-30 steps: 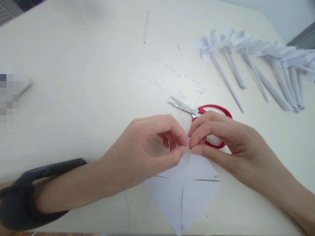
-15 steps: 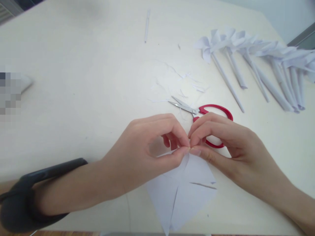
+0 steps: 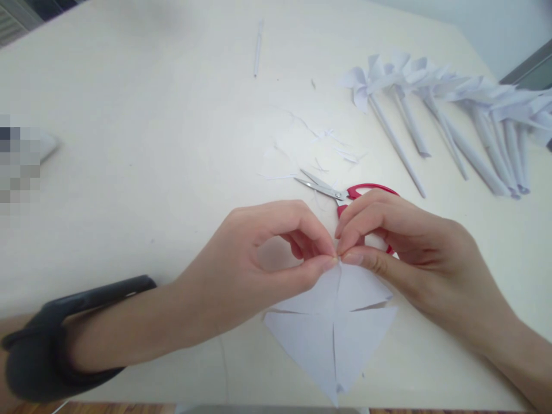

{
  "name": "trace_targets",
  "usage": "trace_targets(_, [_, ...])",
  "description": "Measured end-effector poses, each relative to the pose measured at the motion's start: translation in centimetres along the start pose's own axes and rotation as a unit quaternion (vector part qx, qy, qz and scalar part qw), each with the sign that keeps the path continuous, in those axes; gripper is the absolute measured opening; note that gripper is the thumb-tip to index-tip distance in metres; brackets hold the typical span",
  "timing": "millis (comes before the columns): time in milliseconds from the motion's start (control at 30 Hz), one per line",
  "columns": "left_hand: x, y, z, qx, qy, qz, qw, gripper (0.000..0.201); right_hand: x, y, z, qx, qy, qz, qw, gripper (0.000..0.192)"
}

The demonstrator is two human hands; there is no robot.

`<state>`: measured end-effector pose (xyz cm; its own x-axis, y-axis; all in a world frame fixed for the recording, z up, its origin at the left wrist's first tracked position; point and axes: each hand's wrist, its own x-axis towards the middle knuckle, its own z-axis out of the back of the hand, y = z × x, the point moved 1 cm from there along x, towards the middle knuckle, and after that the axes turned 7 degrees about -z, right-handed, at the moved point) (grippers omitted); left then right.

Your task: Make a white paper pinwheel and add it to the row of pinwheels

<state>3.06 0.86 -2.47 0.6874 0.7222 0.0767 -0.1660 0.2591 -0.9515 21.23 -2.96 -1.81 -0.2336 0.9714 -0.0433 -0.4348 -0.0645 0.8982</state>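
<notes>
White cut paper square [image 3: 334,339] lying flat on bench [image 3: 129,172], near edge. One corner pinched by left hand [image 3: 254,259] and right hand [image 3: 401,253], fingertips meeting. Behind: red-handled scissors [image 3: 345,192], paper scraps [image 3: 319,149]. Far right: row of paper pinwheels [image 3: 452,115]. No containers seen.

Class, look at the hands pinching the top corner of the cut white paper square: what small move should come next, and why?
Probably fold that pinched corner down toward the centre of the paper square. Both the left hand and right hand grip one corner at its top, slits run in from the corners, and finished paper pinwheels lie on the table.
</notes>
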Motion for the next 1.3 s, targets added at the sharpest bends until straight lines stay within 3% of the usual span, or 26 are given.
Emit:
trace_targets(400, [-0.19, 0.37, -0.51, -0.019, -0.031, 0.000, 0.999, 0.012, -0.18, -0.09, -0.37, 0.015, -0.010, 0.016, 1.000, 0.015])
trace_targets(800, [-0.10, 0.35, -0.20, -0.049, -0.003, 0.012, 0.999, 0.008, -0.18, -0.10, -0.16, 0.032, 0.014, 0.026, 0.999, 0.012])
trace_targets(933, [0.14, 0.34, -0.03, -0.048, 0.034, 0.029, 0.998, 0.007, -0.16, -0.12, -0.28, 0.039, 0.014, 0.024, 0.999, 0.015])
trace_targets(1300, [-0.04, 0.18, 0.13, -0.041, 0.033, 0.022, 0.998, 0.008, -0.36, 0.06, -0.27, -0.023, -0.013, 0.057, 0.998, 0.016])
